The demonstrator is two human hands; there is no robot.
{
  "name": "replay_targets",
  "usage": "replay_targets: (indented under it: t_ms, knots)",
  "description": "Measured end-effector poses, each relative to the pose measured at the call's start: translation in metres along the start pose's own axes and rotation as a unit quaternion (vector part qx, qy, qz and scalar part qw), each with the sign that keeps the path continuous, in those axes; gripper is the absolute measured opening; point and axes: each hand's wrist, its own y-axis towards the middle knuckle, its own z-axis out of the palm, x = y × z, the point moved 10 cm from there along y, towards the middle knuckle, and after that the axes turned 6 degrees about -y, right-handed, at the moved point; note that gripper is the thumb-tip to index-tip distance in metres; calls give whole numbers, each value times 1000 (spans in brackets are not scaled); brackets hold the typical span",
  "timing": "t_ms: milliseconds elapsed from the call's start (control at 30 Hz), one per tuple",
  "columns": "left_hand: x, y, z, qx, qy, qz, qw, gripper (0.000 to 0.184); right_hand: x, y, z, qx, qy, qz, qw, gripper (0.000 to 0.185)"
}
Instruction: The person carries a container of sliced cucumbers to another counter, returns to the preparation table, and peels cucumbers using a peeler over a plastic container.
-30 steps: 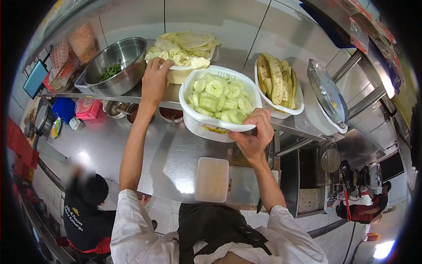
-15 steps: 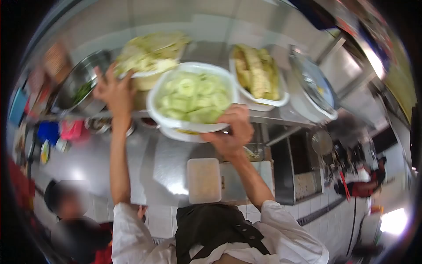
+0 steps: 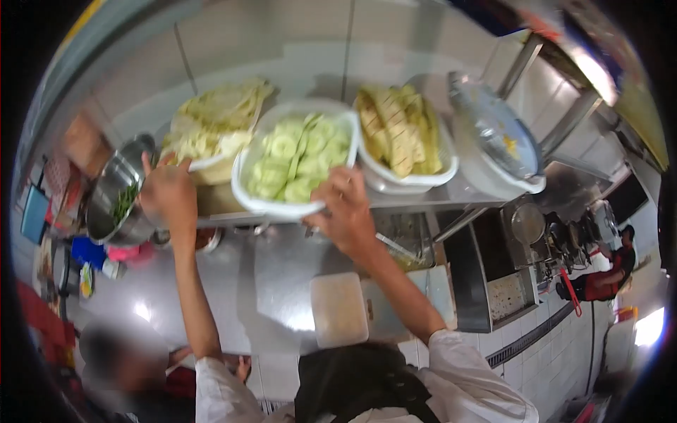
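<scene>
My right hand (image 3: pixel 345 211) grips the front right rim of a white tub (image 3: pixel 247 196) filled with sliced cucumber (image 3: pixel 288 155). This tub stands at the shelf's front, between the cabbage and the eggplant. My left hand (image 3: pixel 169 194), slightly blurred, has its fingers spread, with nothing visible held. It is in front of the cabbage (image 3: pixel 211 127) container's left end and beside a steel bowl (image 3: pixel 106 194) with green leaves. Right of the cucumber, a white tub (image 3: pixel 451 169) holds sliced eggplant (image 3: pixel 402 130).
Farther right on the shelf (image 3: pixel 395 201) is a white tub with a film-covered lid (image 3: pixel 493 130). A lidded plastic box (image 3: pixel 339 310) lies on the steel counter (image 3: pixel 261 282) below. One co-worker (image 3: pixel 134 366) is at lower left, another (image 3: pixel 612 271) at far right.
The cucumber tub has moved left and back onto the shelf, next to the eggplant. My left hand has left the cabbage container's rim and moved left, its fingers spread. The view has shifted.
</scene>
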Motion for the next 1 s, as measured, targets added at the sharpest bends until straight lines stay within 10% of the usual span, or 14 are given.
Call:
replay_targets:
  t_ms: [267,333,467,1000]
  knots:
    - [2,-21,-85,-189,118,-2,975,43,-14,17,16,19,-159,53,986,34]
    - [53,-35,-97,-196,114,-155,962,41,-14,12,25,5,-199,41,979,34]
    - [61,-55,-109,-213,57,-75,972,61,30,15,6,-34,-90,40,995,33]
    - [116,-120,-119,-158,-102,-300,935,110,66,-170,33,276,218,188,917,47]
